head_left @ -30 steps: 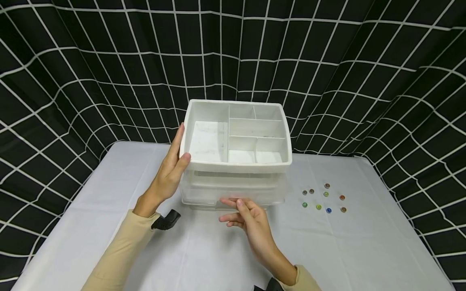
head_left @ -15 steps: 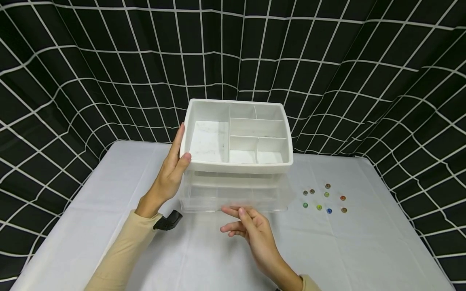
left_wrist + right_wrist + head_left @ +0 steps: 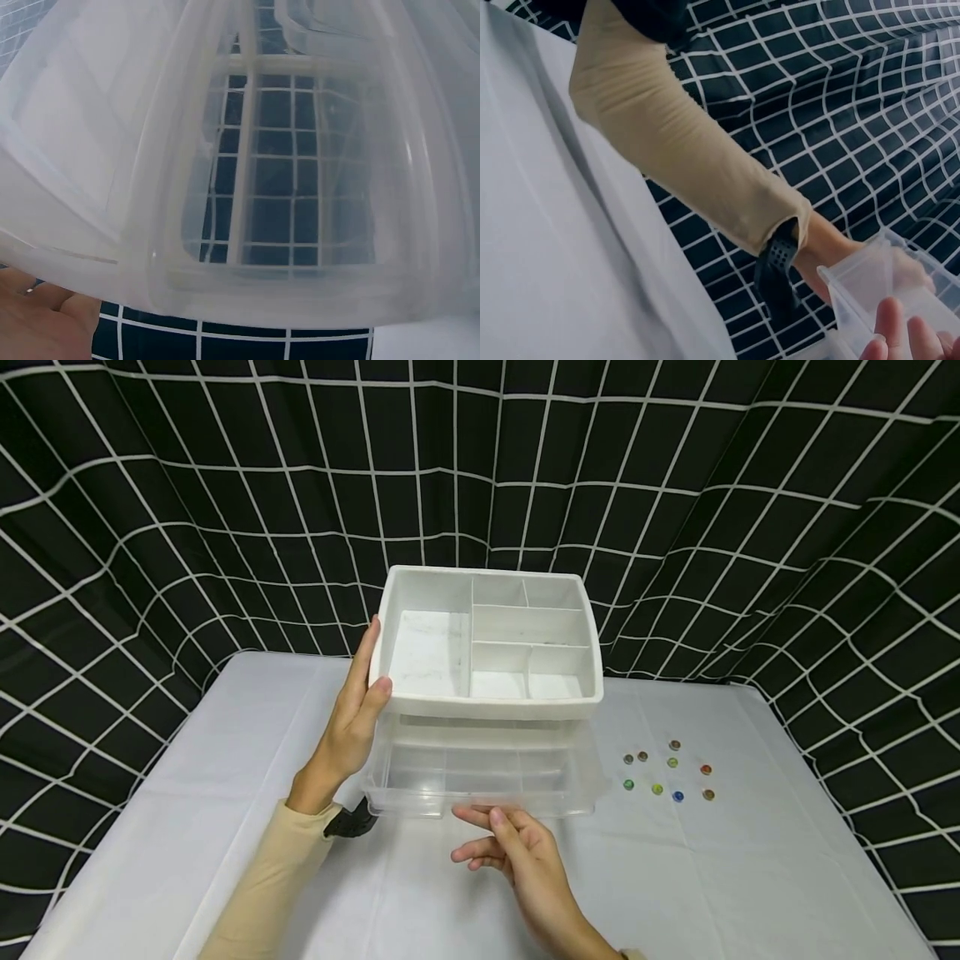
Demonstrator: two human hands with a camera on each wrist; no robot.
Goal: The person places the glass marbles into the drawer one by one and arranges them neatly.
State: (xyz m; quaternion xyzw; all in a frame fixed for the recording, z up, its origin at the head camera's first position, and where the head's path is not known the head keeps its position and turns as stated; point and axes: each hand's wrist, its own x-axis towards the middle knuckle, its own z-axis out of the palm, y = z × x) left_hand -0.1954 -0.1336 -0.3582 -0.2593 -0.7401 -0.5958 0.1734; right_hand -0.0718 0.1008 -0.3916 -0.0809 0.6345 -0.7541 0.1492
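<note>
A drawer organizer (image 3: 487,706) with a white divided tray on top and clear plastic below stands in the middle of the table. My left hand (image 3: 341,727) holds its left side, thumb at the tray's front corner and fingers along the side. A clear drawer (image 3: 405,800) sticks out toward me under the tray. My right hand (image 3: 525,860) pinches its front edge near the middle. No contents show in the drawer. In the right wrist view, my right fingers (image 3: 889,326) are at the drawer's clear front; my left hand shows beyond it.
Several small round coloured marbles (image 3: 657,789) lie scattered on the white tablecloth (image 3: 712,877), right of the organizer. A black curtain with a white grid (image 3: 420,460) surrounds the back and sides. A black strap (image 3: 351,820) is on the left wrist.
The clear drawer has slid out toward me from beneath the tray, and my right hand has moved back with it. My left hand and the organizer's top stay in place.
</note>
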